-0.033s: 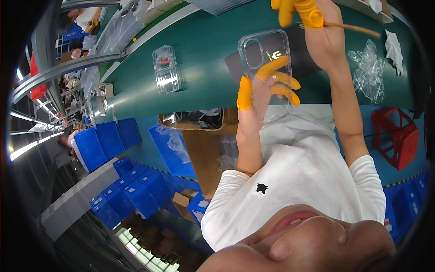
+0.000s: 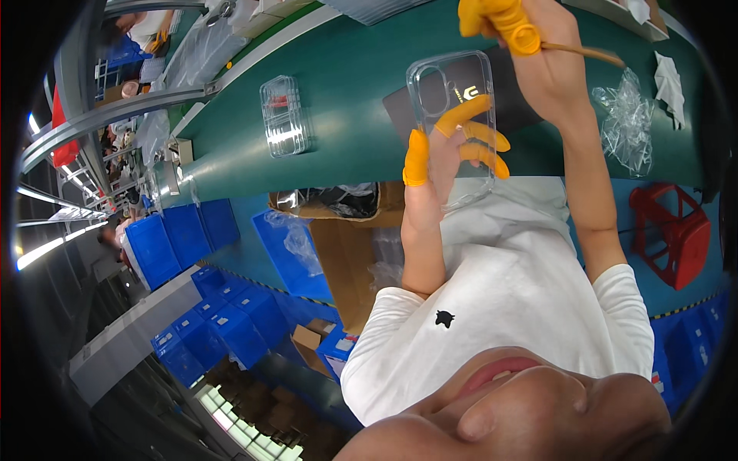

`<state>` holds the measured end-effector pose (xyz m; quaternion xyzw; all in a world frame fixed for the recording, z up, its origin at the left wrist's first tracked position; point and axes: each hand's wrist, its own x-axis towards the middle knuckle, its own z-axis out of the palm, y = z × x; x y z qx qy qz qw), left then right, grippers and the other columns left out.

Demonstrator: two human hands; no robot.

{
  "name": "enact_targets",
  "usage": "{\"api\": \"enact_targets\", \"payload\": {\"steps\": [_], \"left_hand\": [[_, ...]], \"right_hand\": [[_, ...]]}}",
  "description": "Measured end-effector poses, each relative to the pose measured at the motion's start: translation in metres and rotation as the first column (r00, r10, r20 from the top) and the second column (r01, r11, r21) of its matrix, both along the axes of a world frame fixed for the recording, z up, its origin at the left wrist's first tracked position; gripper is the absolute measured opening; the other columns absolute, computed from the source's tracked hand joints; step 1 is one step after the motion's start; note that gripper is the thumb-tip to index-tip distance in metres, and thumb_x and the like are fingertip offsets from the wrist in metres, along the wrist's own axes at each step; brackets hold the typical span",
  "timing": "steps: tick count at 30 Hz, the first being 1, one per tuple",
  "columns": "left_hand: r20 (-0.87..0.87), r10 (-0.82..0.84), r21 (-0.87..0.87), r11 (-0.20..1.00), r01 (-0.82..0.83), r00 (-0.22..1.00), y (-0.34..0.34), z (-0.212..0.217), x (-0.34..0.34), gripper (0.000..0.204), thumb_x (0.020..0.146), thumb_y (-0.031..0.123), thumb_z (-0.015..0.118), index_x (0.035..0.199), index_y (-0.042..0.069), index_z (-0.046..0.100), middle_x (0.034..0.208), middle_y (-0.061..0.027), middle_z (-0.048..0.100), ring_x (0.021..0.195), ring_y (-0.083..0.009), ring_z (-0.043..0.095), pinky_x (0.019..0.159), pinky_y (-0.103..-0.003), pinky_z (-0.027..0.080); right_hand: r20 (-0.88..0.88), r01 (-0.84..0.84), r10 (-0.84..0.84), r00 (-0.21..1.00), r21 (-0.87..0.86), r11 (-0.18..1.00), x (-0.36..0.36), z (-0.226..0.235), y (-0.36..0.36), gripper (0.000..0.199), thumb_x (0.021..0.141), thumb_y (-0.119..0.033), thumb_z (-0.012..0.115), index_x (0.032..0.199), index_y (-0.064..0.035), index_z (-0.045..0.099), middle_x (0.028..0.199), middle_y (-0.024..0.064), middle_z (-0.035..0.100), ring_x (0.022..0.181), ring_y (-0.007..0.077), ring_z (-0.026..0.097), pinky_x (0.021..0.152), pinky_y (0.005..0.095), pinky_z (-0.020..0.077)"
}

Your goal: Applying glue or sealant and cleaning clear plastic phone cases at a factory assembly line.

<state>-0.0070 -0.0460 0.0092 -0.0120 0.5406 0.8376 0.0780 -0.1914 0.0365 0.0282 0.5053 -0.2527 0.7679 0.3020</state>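
A clear phone case [image 2: 434, 91] is gripped in my left hand [image 2: 444, 157], tilted over the green table. Yellow finger cots cover that hand's fingertips; the thumb presses the case's left edge and the other fingers lie across it. Farther off and to the right, my right hand [image 2: 542, 58], also in yellow cots, closes round a thin brown stick [image 2: 588, 54] whose end juts out to the right. The stick's other end is hidden by the hand or out of frame. Below the case lies a flat black sheet or box [image 2: 511, 92] with a pale gold mark.
A clear plastic piece [image 2: 284, 115] with something red lies on the green table [image 2: 350, 100] at left. Crumpled clear film [image 2: 626, 123] and a white tissue [image 2: 669, 88] lie at right. An open carton [image 2: 346, 269], blue bins and a red stool [image 2: 673, 234] stand below.
My right hand has shifted slightly and turned, tipping the stick's free end a little down and to the left. The left hand and phone case have barely moved.
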Motion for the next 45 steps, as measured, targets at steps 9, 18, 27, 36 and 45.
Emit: {"api": "enact_targets", "payload": {"steps": [9,18,27,36,45], "left_hand": [[0.020,0.157,-0.048,0.987,-0.156,0.987,0.002,0.005,0.008,0.094,0.087,0.074,0.021,0.136,-0.005,0.036,0.118,-0.0216,0.056,0.089,-0.0284,0.062,0.074,-0.033,0.042],[0.015,0.115,0.036,0.993,-0.115,0.993,0.001,0.009,0.009,0.078,0.092,0.063,0.029,0.129,-0.004,0.045,0.098,-0.0144,0.062,0.076,-0.0226,0.062,0.072,-0.030,0.038],[0.001,0.139,0.127,0.982,-0.138,0.990,-0.001,0.006,0.012,0.079,0.092,0.062,0.029,0.128,-0.006,0.045,0.098,-0.0183,0.063,0.075,-0.0263,0.063,0.070,-0.032,0.042],[-0.080,0.075,-0.029,0.997,-0.078,0.994,-0.021,0.009,0.014,0.093,0.089,0.071,0.020,0.135,-0.008,0.038,0.107,-0.0234,0.060,0.083,-0.0304,0.061,0.077,-0.037,0.044],[-0.101,0.220,-0.057,0.972,-0.226,0.970,-0.013,-0.002,0.023,0.068,0.097,0.051,0.029,0.133,-0.004,0.043,0.104,-0.0128,0.062,0.087,-0.0202,0.060,0.077,-0.028,0.035]], "right_hand": [[-0.045,0.237,-0.273,0.961,0.643,0.728,0.041,0.009,0.022,0.016,0.085,-0.010,0.060,0.096,0.0008,0.064,0.089,0.0092,0.059,0.076,0.0217,0.058,0.066,0.0279,0.0467],[0.097,0.069,-0.334,0.937,0.890,0.451,0.051,0.006,0.037,0.018,0.079,-0.003,0.060,0.096,0.0000,0.066,0.097,0.0091,0.056,0.082,0.0221,0.056,0.071,0.0261,0.0467],[0.114,0.024,-0.276,0.954,0.892,0.452,0.056,0.013,0.038,0.021,0.080,-0.002,0.059,0.100,-0.0010,0.066,0.098,0.0111,0.055,0.083,0.0254,0.056,0.073,0.0286,0.0458],[-0.008,0.226,-0.459,0.889,0.878,0.422,0.062,0.028,0.048,0.027,0.072,-0.002,0.069,0.099,-0.0066,0.070,0.094,0.0081,0.064,0.072,0.0216,0.062,0.063,0.0265,0.0505],[-0.316,0.505,-0.477,0.820,0.792,0.344,0.064,0.030,0.046,0.023,0.070,-0.013,0.075,0.092,-0.0065,0.069,0.092,0.0063,0.065,0.068,0.0192,0.062,0.057,0.0242,0.0485]]}}
